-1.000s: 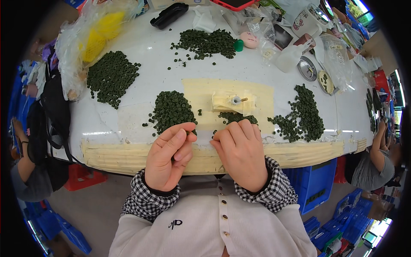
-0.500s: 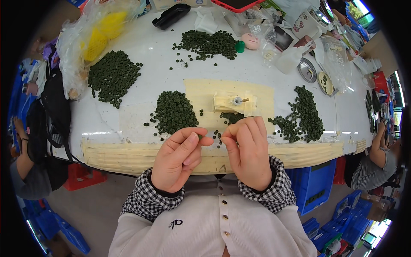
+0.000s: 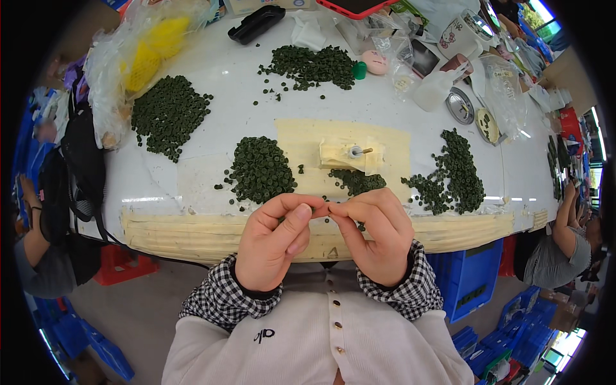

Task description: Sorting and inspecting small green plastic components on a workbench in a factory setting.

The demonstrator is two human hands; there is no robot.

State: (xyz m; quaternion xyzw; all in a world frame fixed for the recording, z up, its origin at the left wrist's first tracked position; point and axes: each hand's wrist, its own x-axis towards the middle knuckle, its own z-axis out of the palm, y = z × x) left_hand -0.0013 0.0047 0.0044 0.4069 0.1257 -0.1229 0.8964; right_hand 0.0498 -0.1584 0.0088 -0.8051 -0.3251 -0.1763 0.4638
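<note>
My left hand (image 3: 273, 240) is closed in a pinch near the table's front edge; what sits between its fingertips is mostly hidden. Meeting it at the fingertips, my right hand (image 3: 378, 231) pinches a small dark green piece (image 3: 330, 208). Just beyond my left hand is a heap of small round dark green pieces (image 3: 262, 168), some with a hole in the middle. A block wrapped in cream tape (image 3: 333, 154), with a metal pin (image 3: 366, 151) on it, stands beyond my right hand. A smaller patch of dark green pieces (image 3: 359, 183) lies in front of the block.
More dark green heaps lie at the left (image 3: 170, 115), far middle (image 3: 314, 66) and right (image 3: 461, 170). A plastic bag with yellow contents (image 3: 154, 51) is far left. A mug (image 3: 462, 35), squeeze bottle (image 3: 436, 86) and round tin (image 3: 487, 125) stand far right. Cream tape (image 3: 192, 234) covers the front edge.
My two hands have come together, fingertips now meeting. My right hand has opened its view of the patch before the block by shifting down and right; my left moved slightly right.
</note>
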